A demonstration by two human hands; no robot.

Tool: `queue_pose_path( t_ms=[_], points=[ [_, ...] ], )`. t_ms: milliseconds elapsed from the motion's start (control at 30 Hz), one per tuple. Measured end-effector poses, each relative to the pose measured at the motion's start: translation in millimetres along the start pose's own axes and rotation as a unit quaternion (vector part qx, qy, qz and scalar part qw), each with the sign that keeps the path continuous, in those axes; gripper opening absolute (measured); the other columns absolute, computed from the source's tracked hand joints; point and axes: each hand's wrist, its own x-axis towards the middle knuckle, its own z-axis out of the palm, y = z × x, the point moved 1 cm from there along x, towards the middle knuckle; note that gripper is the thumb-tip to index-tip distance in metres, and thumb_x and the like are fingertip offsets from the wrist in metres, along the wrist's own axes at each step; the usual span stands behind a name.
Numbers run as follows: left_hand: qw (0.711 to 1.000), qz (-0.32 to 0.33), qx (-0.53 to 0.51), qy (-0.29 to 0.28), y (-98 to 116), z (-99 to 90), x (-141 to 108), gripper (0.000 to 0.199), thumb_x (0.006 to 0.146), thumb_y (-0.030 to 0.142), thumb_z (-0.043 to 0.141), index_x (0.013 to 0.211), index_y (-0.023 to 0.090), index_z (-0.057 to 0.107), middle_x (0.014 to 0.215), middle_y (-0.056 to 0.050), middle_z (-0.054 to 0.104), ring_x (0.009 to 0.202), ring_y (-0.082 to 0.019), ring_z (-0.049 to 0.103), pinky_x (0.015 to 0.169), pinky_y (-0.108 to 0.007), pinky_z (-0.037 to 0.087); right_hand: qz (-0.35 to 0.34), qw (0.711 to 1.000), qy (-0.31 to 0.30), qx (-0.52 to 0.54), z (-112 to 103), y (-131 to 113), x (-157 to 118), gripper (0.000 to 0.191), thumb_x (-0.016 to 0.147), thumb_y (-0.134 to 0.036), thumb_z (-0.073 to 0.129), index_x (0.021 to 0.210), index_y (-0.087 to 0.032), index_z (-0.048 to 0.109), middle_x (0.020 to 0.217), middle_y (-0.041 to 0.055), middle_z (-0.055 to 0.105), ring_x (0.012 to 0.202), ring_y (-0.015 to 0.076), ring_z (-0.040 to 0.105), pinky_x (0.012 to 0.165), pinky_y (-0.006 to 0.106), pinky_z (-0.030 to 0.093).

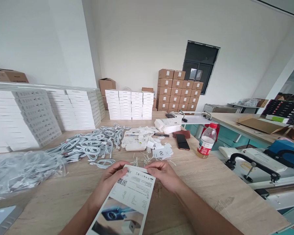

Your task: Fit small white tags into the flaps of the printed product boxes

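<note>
Between my hands is a white printed product box (pixel 133 192), its far end tilted up from the table. Small print, a QR code and a photo of a dark device cover the face toward me. My left hand (pixel 115 176) grips the far left corner, thumb on top. At the far right corner, my right hand (pixel 165 174) pinches the edge between thumb and fingers. The undersides of the fingers are hidden behind the box. Just beyond lie a heap of white paper scraps and cards (pixel 161 150) and several thin strips (pixel 138 161).
Coiled pale cables (pixel 98 143) pile up at left, beside clear plastic bags (pixel 26 169). White boxes (pixel 129 104) stand stacked behind. A phone (pixel 182 141) and a red-capped bottle (pixel 207 141) sit at right, near the table edge. Clamp-like machines (pixel 254 164) stand beyond it.
</note>
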Motion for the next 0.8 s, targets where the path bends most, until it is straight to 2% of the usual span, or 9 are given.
queue_pose_path(
  t_ms=[67,133,267,333,467,533,700,800],
  points=[
    [1.000,0.001,-0.002,0.003,0,-0.4,0,0.034,0.071,0.045,0.078,0.093,0.019,0.069,0.064,0.001,0.064,0.056,-0.012,0.054,0.050,-0.020,0.038,-0.039,0.999,-0.016,-0.030,1,-4,-2,0.023,0.077,-0.044,0.074,0.087,-0.024,0.079,0.090,0.0034,0.074,0.084,0.0180,0.065,0.079,0.032,0.048],
    [1.000,0.006,-0.006,0.012,1,-0.9,1,0.033,0.072,0.044,0.078,0.092,0.019,0.069,0.064,0.001,0.063,0.056,-0.011,0.054,0.050,-0.019,0.038,-0.046,0.998,-0.029,-0.028,2,-6,-3,0.025,0.082,-0.046,0.069,0.091,-0.025,0.079,0.094,0.0037,0.074,0.089,0.0188,0.065,0.084,0.033,0.048],
    [0.999,0.015,-0.011,0.036,3,-4.3,1,0.032,0.072,0.045,0.078,0.088,0.019,0.068,0.061,0.003,0.061,0.054,-0.010,0.052,0.048,-0.018,0.037,0.038,0.994,-0.077,0.060,4,-6,-5,0.034,0.081,-0.046,0.071,0.107,-0.026,0.075,0.105,0.0048,0.074,0.098,0.0202,0.065,0.090,0.036,0.048],
    [0.999,0.018,-0.014,0.048,2,-7.4,1,0.033,0.072,0.045,0.078,0.088,0.019,0.067,0.062,0.002,0.062,0.053,-0.010,0.053,0.047,-0.018,0.037,0.072,0.988,-0.105,0.086,5,-4,-6,0.041,0.078,-0.044,0.075,0.115,-0.027,0.071,0.107,0.0048,0.074,0.097,0.0198,0.066,0.086,0.035,0.050],
    [0.998,0.022,-0.015,0.056,1,-11.4,2,0.034,0.072,0.045,0.077,0.090,0.019,0.066,0.065,0.001,0.064,0.055,-0.011,0.054,0.048,-0.019,0.039,0.073,0.985,-0.130,0.083,8,0,-8,0.046,0.078,-0.044,0.075,0.120,-0.028,0.068,0.103,0.0051,0.074,0.088,0.0194,0.067,0.070,0.032,0.055],
    [0.998,0.028,-0.006,0.059,1,-11.0,1,0.034,0.071,0.047,0.078,0.088,0.019,0.066,0.063,0.002,0.063,0.054,-0.011,0.053,0.048,-0.019,0.038,0.070,0.986,-0.121,0.087,9,2,-7,0.046,0.079,-0.046,0.073,0.121,-0.027,0.068,0.101,0.0054,0.074,0.087,0.0196,0.067,0.068,0.032,0.055],
    [0.997,0.034,0.024,0.068,3,-6.9,2,0.039,0.069,0.051,0.078,0.090,0.021,0.065,0.063,0.003,0.062,0.055,-0.013,0.053,0.047,-0.020,0.040,0.068,0.991,-0.053,0.099,12,5,-6,0.041,0.080,-0.045,0.074,0.116,-0.026,0.070,0.102,0.0045,0.074,0.092,0.0195,0.066,0.077,0.034,0.053],
    [0.997,0.031,0.030,0.069,1,-5.6,3,0.041,0.069,0.051,0.079,0.094,0.021,0.066,0.066,0.002,0.063,0.056,-0.013,0.054,0.048,-0.020,0.041,0.080,0.991,-0.029,0.102,13,4,-5,0.044,0.075,-0.045,0.077,0.112,-0.023,0.072,0.102,0.0052,0.074,0.092,0.0205,0.066,0.078,0.034,0.053]
  ],
)
